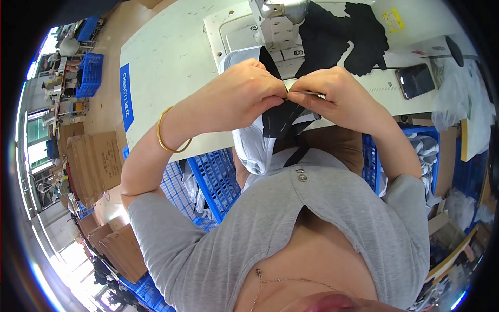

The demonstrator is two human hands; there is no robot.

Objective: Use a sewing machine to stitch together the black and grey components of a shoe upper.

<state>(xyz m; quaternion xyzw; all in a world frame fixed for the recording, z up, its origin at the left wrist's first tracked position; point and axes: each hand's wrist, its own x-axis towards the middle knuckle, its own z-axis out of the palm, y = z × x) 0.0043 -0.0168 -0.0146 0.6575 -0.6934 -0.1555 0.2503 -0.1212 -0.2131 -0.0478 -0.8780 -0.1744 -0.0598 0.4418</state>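
Observation:
My left hand (pixel 244 96) is closed in a pinch on a piece of black fabric (pixel 279 122) marked with pale dashes. Fingertip to fingertip with it, my right hand (pixel 335 99) is closed around a thin metal tool (pixel 312 93), whose kind is mostly hidden by the fingers. Its thumb and finger meet at the fabric's upper edge. White and grey cloth (pixel 252 145) joins or lies against the black piece and hangs over the table's front edge towards my lap. Just beyond my hands stands a sewing machine (pixel 278 26).
Black cut fabric pieces (pixel 340 36) lie right of the machine. A phone (pixel 415 81) rests on the white table (pixel 171 57) at the right, beside clear plastic bags (pixel 460 93). Blue crates (pixel 213 179) with cloth flank my lap. Cardboard boxes (pixel 93 164) stand at the left.

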